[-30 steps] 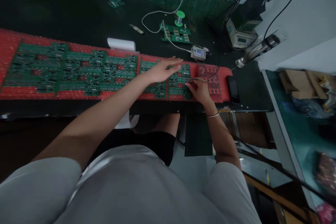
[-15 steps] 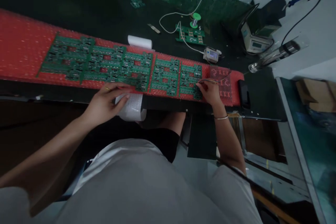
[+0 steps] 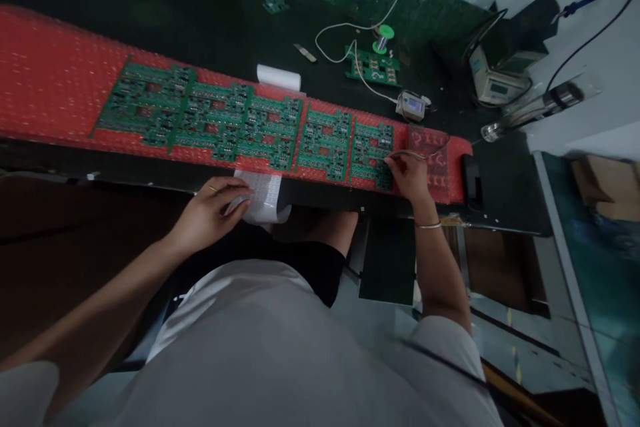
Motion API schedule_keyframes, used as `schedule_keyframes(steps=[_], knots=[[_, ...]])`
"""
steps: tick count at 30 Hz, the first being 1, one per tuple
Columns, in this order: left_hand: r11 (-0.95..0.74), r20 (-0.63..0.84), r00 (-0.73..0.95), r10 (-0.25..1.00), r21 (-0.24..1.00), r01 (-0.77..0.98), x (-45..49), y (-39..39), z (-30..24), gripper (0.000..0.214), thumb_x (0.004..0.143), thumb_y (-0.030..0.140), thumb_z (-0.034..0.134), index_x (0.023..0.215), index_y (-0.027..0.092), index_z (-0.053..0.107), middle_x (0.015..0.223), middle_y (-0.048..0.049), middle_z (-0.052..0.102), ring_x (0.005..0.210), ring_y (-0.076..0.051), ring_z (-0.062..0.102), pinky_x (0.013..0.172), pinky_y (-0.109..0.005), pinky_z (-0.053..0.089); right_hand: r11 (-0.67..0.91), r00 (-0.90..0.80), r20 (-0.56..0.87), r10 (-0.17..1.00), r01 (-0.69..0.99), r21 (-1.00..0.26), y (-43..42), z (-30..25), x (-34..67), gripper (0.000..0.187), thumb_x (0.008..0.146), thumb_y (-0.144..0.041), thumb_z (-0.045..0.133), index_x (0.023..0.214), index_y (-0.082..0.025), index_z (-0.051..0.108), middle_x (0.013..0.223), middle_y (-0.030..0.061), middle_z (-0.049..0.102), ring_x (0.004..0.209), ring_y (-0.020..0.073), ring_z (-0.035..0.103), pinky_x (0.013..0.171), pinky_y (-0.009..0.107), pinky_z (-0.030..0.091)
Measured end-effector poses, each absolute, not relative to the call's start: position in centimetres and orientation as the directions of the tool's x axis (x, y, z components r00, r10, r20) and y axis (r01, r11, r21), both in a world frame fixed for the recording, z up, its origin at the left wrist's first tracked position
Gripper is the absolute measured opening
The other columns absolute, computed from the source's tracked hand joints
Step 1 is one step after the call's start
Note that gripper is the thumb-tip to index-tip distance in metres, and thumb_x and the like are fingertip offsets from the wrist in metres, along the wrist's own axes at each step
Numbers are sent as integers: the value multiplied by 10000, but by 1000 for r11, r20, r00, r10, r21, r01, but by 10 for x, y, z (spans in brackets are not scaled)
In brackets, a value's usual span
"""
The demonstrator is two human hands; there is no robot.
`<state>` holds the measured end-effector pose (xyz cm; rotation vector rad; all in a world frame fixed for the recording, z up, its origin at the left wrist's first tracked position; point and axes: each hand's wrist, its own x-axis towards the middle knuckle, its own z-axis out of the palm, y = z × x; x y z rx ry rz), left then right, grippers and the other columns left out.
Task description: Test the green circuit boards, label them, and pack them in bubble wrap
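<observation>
My left hand (image 3: 213,213) is at the table's front edge, its fingers and thumb apart. Its fingertips overlap a white strip of labels (image 3: 265,197) that hangs over the edge and curls at the bottom. My right hand (image 3: 411,178) is closed, thumb and forefinger pinched on a thin wire lead (image 3: 423,157) at the right side of the end circuit board (image 3: 370,153). The lead's tip is hidden by the fingers. Several green circuit boards (image 3: 270,130) lie in a row on red bubble wrap (image 3: 55,80).
Behind the row are a white roll (image 3: 279,78), a knife-like tool (image 3: 305,53), a solder spool (image 3: 383,39), another green board (image 3: 374,68) and a small meter with a lit screen (image 3: 413,105). A black phone-like object (image 3: 471,181) lies at the right end.
My left hand has drawn back from the front of the boards onto the label strip. My right hand stays at the end board. The whole view has shifted slightly.
</observation>
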<state>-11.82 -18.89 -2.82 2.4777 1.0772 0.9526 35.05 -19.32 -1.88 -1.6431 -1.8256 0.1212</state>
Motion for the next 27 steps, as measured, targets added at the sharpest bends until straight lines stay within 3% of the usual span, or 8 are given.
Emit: schedule_keyframes(steps=[6,14,20,27], knots=[[-701,469,522,713,457,547,-120,-190,-29,127,987,216,636,1083,206,718,1117,-85,686,1011,-219,687,912,-347,575,222,-12,391,920,839,-497,-193,-19,351,406,1005,-582,583,863,-234,738,946,107,785,918,280,729,893,449,596],[-647,421,492,762,493,581,-124,-188,-39,133,990,288,633,1065,220,719,1115,-69,691,1027,-213,682,924,-356,577,205,-6,404,915,869,-451,-193,-20,346,478,995,-637,564,833,-222,737,904,114,785,891,287,729,843,440,590],[-557,310,469,827,560,613,-126,-185,-55,197,939,392,638,1013,244,744,1118,-90,687,1062,-264,662,972,-423,571,190,11,425,905,884,-427,-193,-22,347,504,985,-667,552,854,-220,746,846,112,768,797,278,708,780,434,576],[-435,234,378,896,638,636,-121,-188,-54,152,917,355,646,946,245,748,1071,-82,701,1044,-252,658,982,-431,556,181,11,428,904,896,-405,-194,-23,347,490,984,-655,542,814,-235,728,851,109,771,826,292,714,820,465,585]])
